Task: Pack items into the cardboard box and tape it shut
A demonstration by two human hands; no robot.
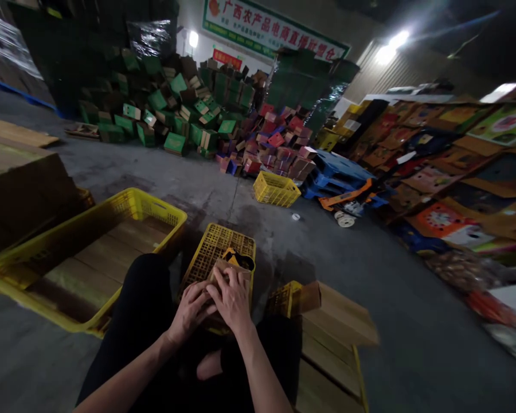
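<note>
I sit on the floor with my knees up in black trousers. Both hands rest together on a small brown cardboard piece (227, 269) lying on an upturned yellow crate (210, 249) in front of me. My left hand (190, 311) has its fingers curled against the cardboard's near edge. My right hand (231, 298) lies over the cardboard with its fingers bent down onto it. A black and yellow object (241, 261) sits just beyond the cardboard on the crate.
A large yellow crate (47, 252) with flat cardboard sheets stands at my left. Another crate with stacked cardboard (335, 321) is at my right. Piles of green boxes (167, 109) and red boxes (279, 143), a yellow basket (276, 189) and blue pallets (339, 169) lie further off.
</note>
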